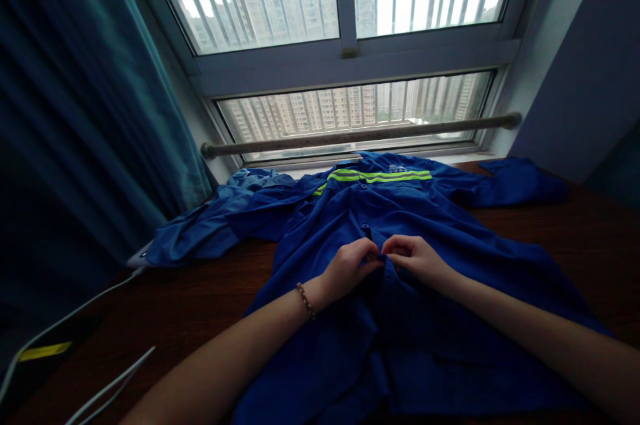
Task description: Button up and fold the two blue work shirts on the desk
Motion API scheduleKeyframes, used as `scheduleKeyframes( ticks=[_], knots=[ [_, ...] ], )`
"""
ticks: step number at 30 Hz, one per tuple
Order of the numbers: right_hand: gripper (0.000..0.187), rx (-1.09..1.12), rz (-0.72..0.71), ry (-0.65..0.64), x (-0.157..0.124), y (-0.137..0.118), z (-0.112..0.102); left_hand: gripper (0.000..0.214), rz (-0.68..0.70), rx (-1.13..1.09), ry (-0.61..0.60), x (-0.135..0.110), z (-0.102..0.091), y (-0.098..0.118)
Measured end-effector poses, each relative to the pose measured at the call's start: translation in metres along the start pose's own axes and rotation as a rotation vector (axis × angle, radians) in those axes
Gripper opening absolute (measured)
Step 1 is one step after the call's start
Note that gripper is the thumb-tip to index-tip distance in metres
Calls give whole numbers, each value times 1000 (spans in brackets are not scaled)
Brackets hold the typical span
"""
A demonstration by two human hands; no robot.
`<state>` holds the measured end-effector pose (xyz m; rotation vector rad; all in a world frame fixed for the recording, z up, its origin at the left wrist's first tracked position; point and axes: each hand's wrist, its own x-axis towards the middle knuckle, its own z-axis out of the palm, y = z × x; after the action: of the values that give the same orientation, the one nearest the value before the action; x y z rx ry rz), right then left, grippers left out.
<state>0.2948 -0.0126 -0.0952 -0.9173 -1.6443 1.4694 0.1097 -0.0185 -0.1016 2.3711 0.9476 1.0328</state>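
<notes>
A blue work shirt (430,345) with yellow-green reflective stripes lies spread front-up on a dark wooden table (180,305), collar toward the window. My left hand (350,264) pinches the shirt's front placket at mid-chest, fingers closed on the fabric. My right hand (413,255) meets it from the right, also pinched on the placket edge. The fingertips of both hands nearly touch over the button line. A beaded bracelet (305,300) sits on my left wrist. One button (365,226) shows just above my hands.
A teal curtain (85,98) hangs at the left. A window with bars and a horizontal rail (360,135) runs behind the table. White cables (100,392) cross the table's near-left corner. A grey wall (585,65) stands at the right.
</notes>
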Motion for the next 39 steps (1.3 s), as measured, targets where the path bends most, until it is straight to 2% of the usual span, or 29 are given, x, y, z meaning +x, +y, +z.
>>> scheduleKeyframes(
  ticks=[3,6,9,16,19,22,25,28,29,31,32,34,36,39],
  knots=[
    [17,-21,-10,17,0,-2,0,22,78,68,25,1,-2,2],
    [20,-6,27,42,0,-3,0,17,161,169,-60,3,-5,5],
    [21,64,102,83,0,-2,-2,20,165,166,-117,4,-7,7],
    [20,363,317,115,3,5,-6,27,270,252,-93,3,-5,3],
    [20,450,341,128,4,6,-7,26,294,325,-77,4,-7,2],
    [20,470,369,97,5,6,-9,25,298,493,-71,4,-7,1],
    [21,244,350,141,5,0,-10,25,270,648,-96,4,-6,-1],
    [18,-186,111,235,-3,-15,-3,23,200,724,-151,5,-4,-2],
    [18,-326,22,212,-8,-22,1,22,175,736,-171,5,-4,-2],
    [16,-597,-104,77,-22,-35,12,20,138,754,-206,6,-5,-2],
    [15,-731,-137,-4,-30,-39,17,19,126,763,-214,7,-6,-2],
    [28,-975,-156,-133,-42,-43,25,18,106,785,-215,9,-8,-4],
    [42,-1121,-138,-186,-48,-40,28,17,73,812,-201,11,-11,-8],
    [42,-1170,-131,-186,-43,-29,24,20,-11,844,-183,14,-16,-15]
  ],
)
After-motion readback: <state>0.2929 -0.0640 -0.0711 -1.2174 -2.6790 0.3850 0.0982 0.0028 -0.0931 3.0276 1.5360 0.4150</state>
